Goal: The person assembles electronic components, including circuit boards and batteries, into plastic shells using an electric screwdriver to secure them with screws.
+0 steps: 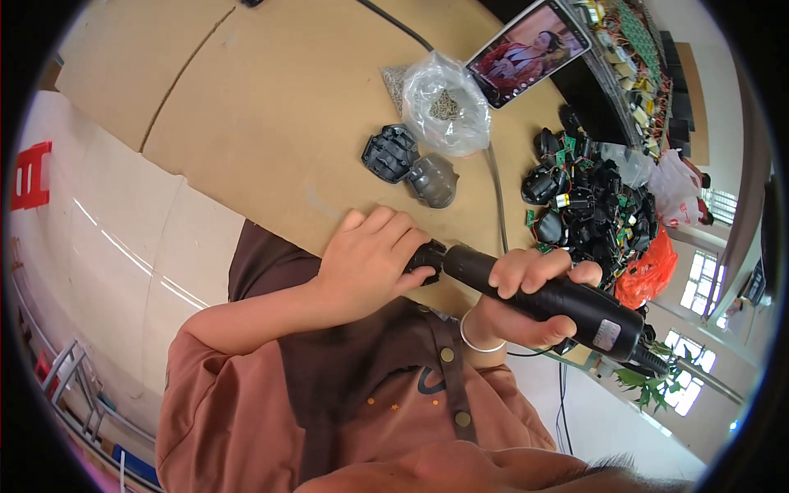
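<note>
My right hand [534, 296] is wrapped round a black electric screwdriver [588, 316], which lies tilted, its cord end toward the lower right. Its front end points at a small black plastic part [423, 263] near the table's front edge. My left hand [366, 256] grips that part with its thumb and fingers, covering much of it. The bit is hidden, so whether it touches the part I cannot tell. Beyond my hands lie a black plastic shell [389, 154] and a smoky grey, translucent shell [433, 181], side by side.
A clear plastic bag [464, 131] of small screws lies behind the shells. A phone [530, 51] leans beside it, its screen lit. At right is a heap of black housings [592, 201] with circuit boards and wires, near an orange bag [648, 267]. A cable [497, 197] crosses the table [271, 107].
</note>
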Tool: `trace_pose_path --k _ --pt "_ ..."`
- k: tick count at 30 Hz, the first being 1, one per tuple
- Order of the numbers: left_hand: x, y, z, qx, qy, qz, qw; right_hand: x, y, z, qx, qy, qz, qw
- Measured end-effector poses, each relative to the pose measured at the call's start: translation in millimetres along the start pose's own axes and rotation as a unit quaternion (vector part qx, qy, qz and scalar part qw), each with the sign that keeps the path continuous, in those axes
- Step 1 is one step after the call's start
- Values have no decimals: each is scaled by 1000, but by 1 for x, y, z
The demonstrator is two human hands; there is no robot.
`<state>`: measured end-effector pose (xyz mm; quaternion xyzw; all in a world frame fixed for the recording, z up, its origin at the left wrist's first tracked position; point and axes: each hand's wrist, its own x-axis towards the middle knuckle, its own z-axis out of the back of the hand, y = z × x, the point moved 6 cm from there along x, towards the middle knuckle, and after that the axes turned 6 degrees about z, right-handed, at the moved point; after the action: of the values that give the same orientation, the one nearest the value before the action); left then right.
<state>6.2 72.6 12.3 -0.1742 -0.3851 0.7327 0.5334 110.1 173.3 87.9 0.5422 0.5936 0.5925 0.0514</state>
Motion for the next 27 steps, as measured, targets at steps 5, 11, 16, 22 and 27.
trace_pose_path --k 5,11,16,22,27 --pt "-1 4 0 3 4 3 1000 -2 -2 -3 -22 -14 12 1000" --pt "-2 4 -2 2 8 3 1000 -2 6 -10 -114 -81 19 990" --pt "-3 5 -2 4 2 3 1000 -3 2 -7 -46 0 48 998" --pt "-2 4 -1 -1 -1 2 1000 -2 6 -2 -25 -37 47 998" --pt "-3 4 -2 2 5 2 1000 -2 7 1 -9 -66 52 996"
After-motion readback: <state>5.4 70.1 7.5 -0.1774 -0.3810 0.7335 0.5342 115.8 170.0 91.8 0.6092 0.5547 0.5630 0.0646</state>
